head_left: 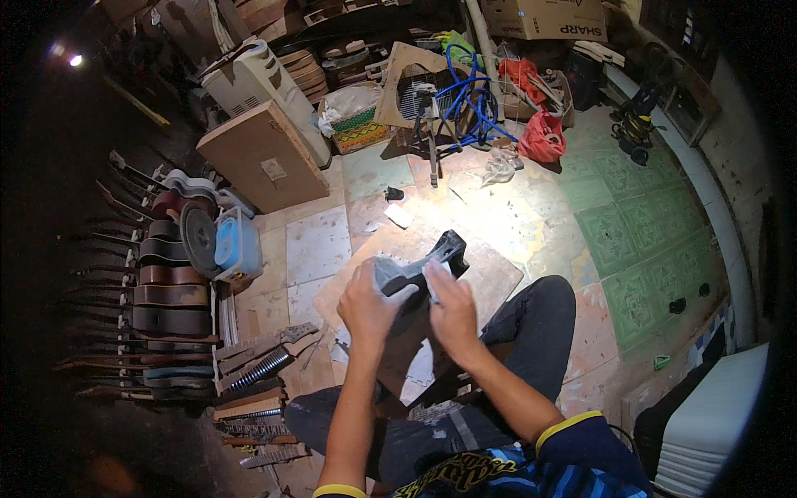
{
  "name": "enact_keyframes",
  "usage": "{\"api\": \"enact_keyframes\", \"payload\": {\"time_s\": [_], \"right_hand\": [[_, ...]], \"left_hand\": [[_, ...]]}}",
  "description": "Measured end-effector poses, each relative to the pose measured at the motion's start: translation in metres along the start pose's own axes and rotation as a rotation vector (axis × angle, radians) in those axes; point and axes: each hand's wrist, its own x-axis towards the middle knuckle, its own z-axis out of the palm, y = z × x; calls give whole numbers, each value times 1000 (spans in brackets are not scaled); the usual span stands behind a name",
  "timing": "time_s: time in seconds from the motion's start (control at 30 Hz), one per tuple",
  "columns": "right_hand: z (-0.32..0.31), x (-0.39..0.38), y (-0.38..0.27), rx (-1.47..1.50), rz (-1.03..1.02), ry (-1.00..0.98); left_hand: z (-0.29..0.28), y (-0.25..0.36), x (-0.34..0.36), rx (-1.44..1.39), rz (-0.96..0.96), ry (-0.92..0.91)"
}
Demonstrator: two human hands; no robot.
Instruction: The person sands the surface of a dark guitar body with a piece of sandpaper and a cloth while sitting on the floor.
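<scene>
1. Left hand (365,303): clamped around the grey, dusty end of a curved, glossy black piece (448,247); thumb and fingers grip its near side.
2. Right hand (452,311): fingers close together against the black piece; a small pale sliver (447,266) shows at the fingertips, but I cannot tell whether it is pinched.
3. The black piece is held above the lap, just beyond the hands. Clock directions below are from it.
4. Six o'clock: the person's dark blue shirt (465,471) with yellow trim and yellow lettering, stylised and partly folded. Below the hands lie torn white sheets (420,363).
5. Eleven o'clock, near: a small white paper scrap (399,216) on the tiled floor (320,241).
6. Ten o'clock: a tan rectangular panel (249,149) bearing a pale label (272,169), its text too small to read.
7. Nine o'clock: a long row of guitars (170,296).
8. One o'clock, far: a brown cardboard box (515,18) with bold dark capital lettering.
9. Between one and two: a knotted red plastic bag (541,137).
10. Four o'clock: a stack of white slabs (714,415).
</scene>
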Motion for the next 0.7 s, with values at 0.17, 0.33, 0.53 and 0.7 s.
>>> {"api": "enact_keyframes", "payload": {"time_s": [0.17, 0.33, 0.53, 0.7], "right_hand": [[6, -1, 17, 3, -45, 31], [-2, -2, -1, 160, -38, 3], [-11, 2, 1, 67, -33, -43], [-16, 11, 24, 23, -11, 6]], "left_hand": [[2, 14, -9, 8, -20, -4], [6, 20, -9, 19, -20, -3], [8, 26, -13, 72, -67, -55], [7, 29, -16, 50, -43, -37]]}}
